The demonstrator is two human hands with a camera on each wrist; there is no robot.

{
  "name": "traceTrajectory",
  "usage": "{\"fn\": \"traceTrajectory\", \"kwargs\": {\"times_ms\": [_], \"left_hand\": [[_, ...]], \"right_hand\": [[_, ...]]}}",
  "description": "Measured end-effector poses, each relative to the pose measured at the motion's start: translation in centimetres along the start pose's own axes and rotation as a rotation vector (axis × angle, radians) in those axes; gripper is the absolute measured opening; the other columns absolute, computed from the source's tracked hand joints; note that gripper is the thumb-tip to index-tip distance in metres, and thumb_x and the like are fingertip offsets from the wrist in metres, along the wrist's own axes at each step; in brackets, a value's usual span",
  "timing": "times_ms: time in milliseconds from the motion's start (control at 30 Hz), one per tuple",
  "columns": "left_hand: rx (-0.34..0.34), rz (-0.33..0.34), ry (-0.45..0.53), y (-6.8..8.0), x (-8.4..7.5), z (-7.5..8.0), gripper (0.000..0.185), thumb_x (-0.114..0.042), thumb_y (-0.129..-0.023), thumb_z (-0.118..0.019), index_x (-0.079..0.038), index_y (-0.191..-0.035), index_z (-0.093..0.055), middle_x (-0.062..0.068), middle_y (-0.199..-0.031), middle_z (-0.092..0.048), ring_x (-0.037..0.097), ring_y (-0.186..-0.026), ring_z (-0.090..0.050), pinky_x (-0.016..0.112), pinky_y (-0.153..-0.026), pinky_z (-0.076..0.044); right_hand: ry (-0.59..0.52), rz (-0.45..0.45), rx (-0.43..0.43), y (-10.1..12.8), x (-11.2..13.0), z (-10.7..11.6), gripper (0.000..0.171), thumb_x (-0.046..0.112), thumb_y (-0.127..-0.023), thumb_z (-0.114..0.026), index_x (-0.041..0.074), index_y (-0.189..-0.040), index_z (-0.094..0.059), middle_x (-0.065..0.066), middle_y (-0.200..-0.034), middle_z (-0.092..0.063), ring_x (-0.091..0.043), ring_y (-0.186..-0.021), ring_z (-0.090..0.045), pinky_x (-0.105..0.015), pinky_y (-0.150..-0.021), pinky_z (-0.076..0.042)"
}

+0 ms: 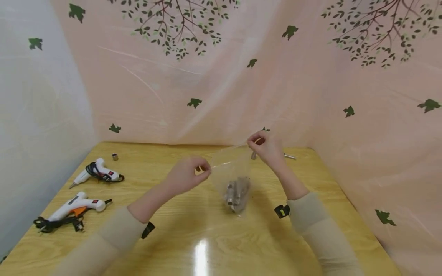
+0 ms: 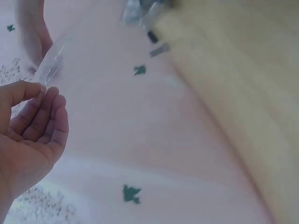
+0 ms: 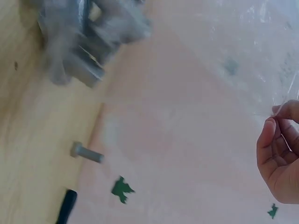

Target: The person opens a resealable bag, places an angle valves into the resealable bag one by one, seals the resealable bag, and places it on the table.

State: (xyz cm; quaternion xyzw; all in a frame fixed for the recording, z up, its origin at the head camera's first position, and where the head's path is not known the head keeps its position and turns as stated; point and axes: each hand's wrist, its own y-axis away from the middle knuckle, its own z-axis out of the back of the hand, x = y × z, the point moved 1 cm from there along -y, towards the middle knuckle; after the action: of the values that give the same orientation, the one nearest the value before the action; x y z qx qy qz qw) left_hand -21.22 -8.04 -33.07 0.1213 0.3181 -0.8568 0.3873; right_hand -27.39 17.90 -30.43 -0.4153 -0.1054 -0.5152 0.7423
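Note:
A clear plastic bag (image 1: 228, 168) hangs above the table with several grey metal pieces (image 1: 237, 193) in its bottom, some of them cylindrical. My left hand (image 1: 188, 174) pinches one upper corner of the bag between thumb and forefinger. Higher up, my right hand (image 1: 267, 147) pinches the opposite upper corner. The bag's top edge stretches at a slant between both hands. In the left wrist view, the bag's film runs from the left hand's (image 2: 35, 121) fingertips up towards the other hand. The right wrist view shows the metal pieces (image 3: 88, 42) blurred, away from the right hand (image 3: 282, 154).
Two white glue guns (image 1: 100, 172) (image 1: 74, 207) with black cords lie at the table's left. A small metal socket (image 1: 115, 156) stands at the back left. Behind the bag lies a bolt (image 3: 86, 152), near a dark-handled tool (image 3: 67, 205). A patterned curtain (image 1: 221, 107) borders the table's back.

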Motion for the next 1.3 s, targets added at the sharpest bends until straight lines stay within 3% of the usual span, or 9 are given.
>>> {"fn": "traceTrajectory", "kwargs": {"times_ms": [300,467,600,700,867,967,1167,1300], "left_hand": [[-0.071,-0.136,-0.162,-3.8,-1.9,4.9,0.005,-0.006,-0.091,-0.061,-0.002,-0.091,-0.063,0.009,-0.082,-0.065,0.018,-0.074,-0.062,0.032,-0.068,-0.054],[-0.124,-0.178,-0.183,-4.4,-0.8,5.7,0.006,-0.003,-0.093,-0.057,0.001,-0.094,-0.061,0.01,-0.08,-0.061,0.018,-0.068,-0.057,0.032,-0.066,-0.052],[-0.162,-0.2,-0.158,-3.7,1.3,4.9,0.006,-0.001,-0.094,-0.055,0.004,-0.094,-0.059,0.011,-0.082,-0.058,0.019,-0.07,-0.054,0.033,-0.066,-0.05],[-0.199,-0.155,-0.078,-2.9,2.6,4.0,0.006,-0.002,-0.093,-0.056,0.002,-0.098,-0.058,0.01,-0.084,-0.06,0.018,-0.073,-0.057,0.032,-0.065,-0.05],[-0.297,0.056,0.158,-1.7,3.1,2.9,0.015,-0.011,-0.092,-0.061,-0.001,-0.103,-0.06,0.009,-0.087,-0.066,0.017,-0.075,-0.062,0.029,-0.067,-0.054],[-0.325,0.137,0.211,-1.3,3.2,2.5,0.015,-0.017,-0.091,-0.063,-0.004,-0.097,-0.065,0.007,-0.086,-0.067,0.016,-0.076,-0.062,0.031,-0.069,-0.054],[-0.338,0.116,0.201,-1.1,3.1,2.0,0.014,-0.019,-0.091,-0.064,-0.006,-0.093,-0.068,0.004,-0.085,-0.067,0.014,-0.076,-0.061,0.033,-0.072,-0.054],[-0.344,0.06,0.167,-1.2,2.4,2.0,0.01,-0.017,-0.09,-0.065,-0.008,-0.09,-0.068,0.001,-0.079,-0.065,0.011,-0.071,-0.057,0.026,-0.061,-0.049]], "right_hand": [[-0.01,-0.01,-0.134,0.5,2.3,4.3,0.009,0.013,-0.084,-0.064,0.006,-0.083,-0.069,-0.01,-0.07,-0.067,-0.009,-0.05,-0.059,-0.022,-0.044,-0.049],[-0.037,-0.009,-0.125,1.5,3.6,4.2,0.006,0.012,-0.082,-0.066,0.007,-0.08,-0.069,-0.009,-0.07,-0.067,-0.012,-0.051,-0.061,-0.024,-0.044,-0.049],[-0.04,0.027,-0.071,2.2,3.6,2.8,0.006,0.01,-0.08,-0.064,0.005,-0.079,-0.068,-0.008,-0.07,-0.067,-0.013,-0.055,-0.06,-0.022,-0.048,-0.049],[-0.057,0.04,-0.039,2.6,3.3,1.9,0.005,0.008,-0.079,-0.063,0.004,-0.079,-0.066,-0.008,-0.069,-0.065,-0.014,-0.056,-0.059,-0.022,-0.047,-0.049],[-0.136,0.043,-0.025,3.0,2.9,1.3,0.003,0.007,-0.079,-0.063,0.004,-0.079,-0.062,-0.008,-0.068,-0.062,-0.02,-0.054,-0.059,-0.027,-0.043,-0.05],[-0.156,0.04,-0.015,3.1,2.8,1.3,0.004,0.006,-0.08,-0.063,0.003,-0.081,-0.062,-0.008,-0.07,-0.063,-0.023,-0.055,-0.061,-0.027,-0.044,-0.052],[-0.114,0.038,-0.016,3.1,2.6,1.3,0.004,0.009,-0.082,-0.062,0.005,-0.084,-0.062,-0.008,-0.075,-0.064,-0.02,-0.064,-0.062,-0.024,-0.052,-0.052],[-0.017,0.152,-0.039,2.9,3.6,1.4,0.011,0.016,-0.088,-0.063,0.007,-0.093,-0.066,-0.007,-0.087,-0.065,-0.018,-0.077,-0.06,-0.028,-0.065,-0.053]]}}
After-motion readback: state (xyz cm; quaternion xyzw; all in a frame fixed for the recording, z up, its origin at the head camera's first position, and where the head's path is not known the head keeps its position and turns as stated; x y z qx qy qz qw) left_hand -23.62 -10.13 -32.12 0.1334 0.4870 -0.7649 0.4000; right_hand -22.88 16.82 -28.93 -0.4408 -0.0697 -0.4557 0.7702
